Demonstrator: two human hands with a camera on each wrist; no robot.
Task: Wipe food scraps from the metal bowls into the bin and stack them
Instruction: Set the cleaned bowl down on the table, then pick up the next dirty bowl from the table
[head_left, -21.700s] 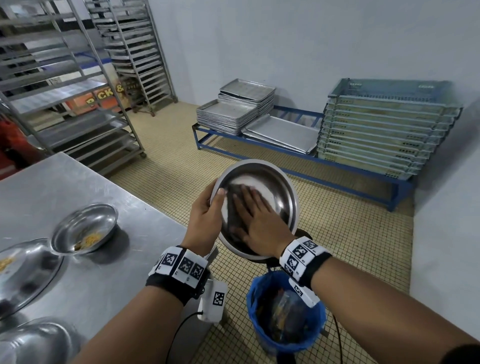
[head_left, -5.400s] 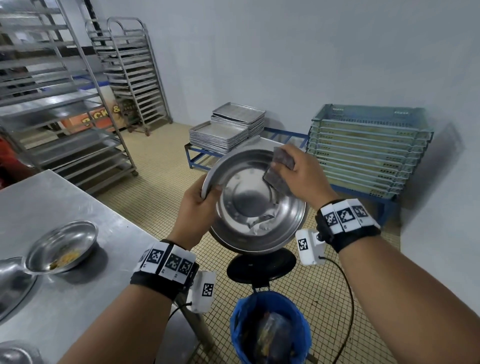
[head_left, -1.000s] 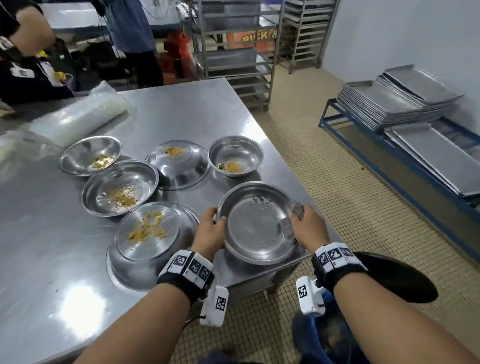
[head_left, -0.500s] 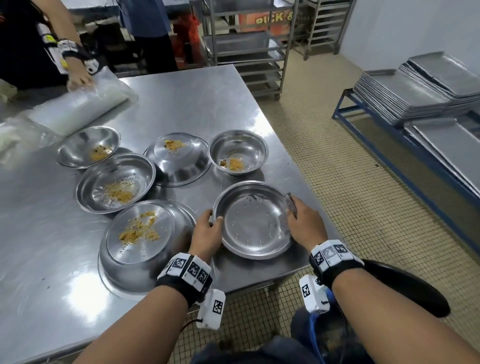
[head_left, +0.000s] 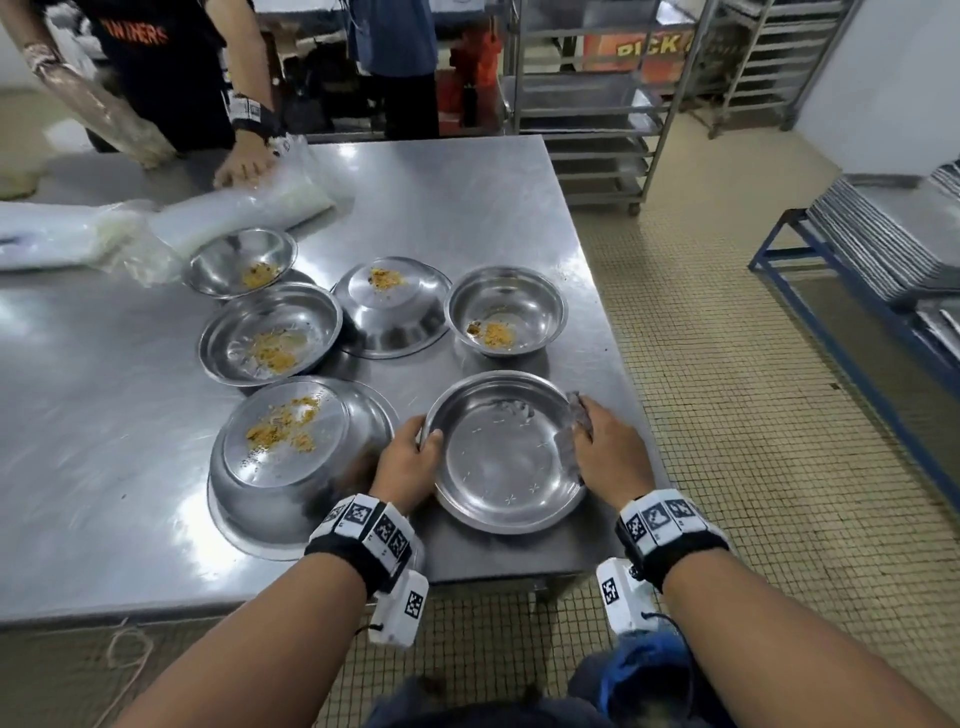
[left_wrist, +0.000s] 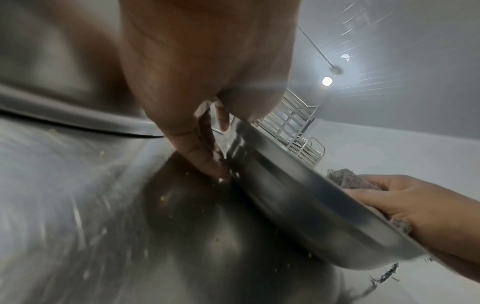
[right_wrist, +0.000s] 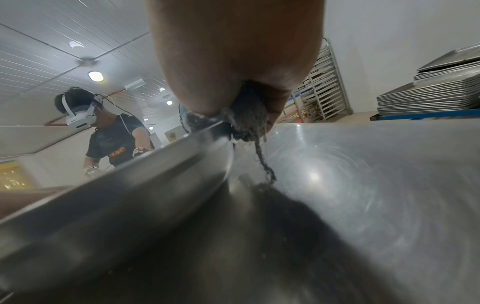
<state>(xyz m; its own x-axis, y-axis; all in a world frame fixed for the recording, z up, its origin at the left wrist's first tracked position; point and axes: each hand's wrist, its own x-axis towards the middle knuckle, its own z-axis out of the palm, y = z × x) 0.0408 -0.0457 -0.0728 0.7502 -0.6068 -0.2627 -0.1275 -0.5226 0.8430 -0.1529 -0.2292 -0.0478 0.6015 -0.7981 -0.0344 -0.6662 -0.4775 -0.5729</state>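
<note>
A wiped metal bowl (head_left: 506, 452) sits upright on the steel table (head_left: 467, 208) near its front right corner. My left hand (head_left: 410, 457) grips its left rim, thumb over the edge; the left wrist view shows my fingers (left_wrist: 202, 160) under the rim of the bowl (left_wrist: 298, 195). My right hand (head_left: 608, 452) pinches a grey cloth (head_left: 576, 410) against the right rim; this cloth (right_wrist: 246, 119) also shows in the right wrist view. Left of it a large upturned bowl (head_left: 296, 452) carries yellow scraps. The blue-lined bin (head_left: 644, 670) stands below the table edge.
Behind are several more bowls with scraps: one upturned (head_left: 392, 306), a small one (head_left: 506, 312), a wide one (head_left: 270, 332), a far one (head_left: 241, 260). Another person's hand (head_left: 244, 166) rests on plastic bags (head_left: 234, 213). Tray racks (head_left: 597, 104) stand beyond.
Earlier I held the bowl tilted over the bin and wiped it with the cloth. In the last second it lies on the table between both hands, barely shifting.
</note>
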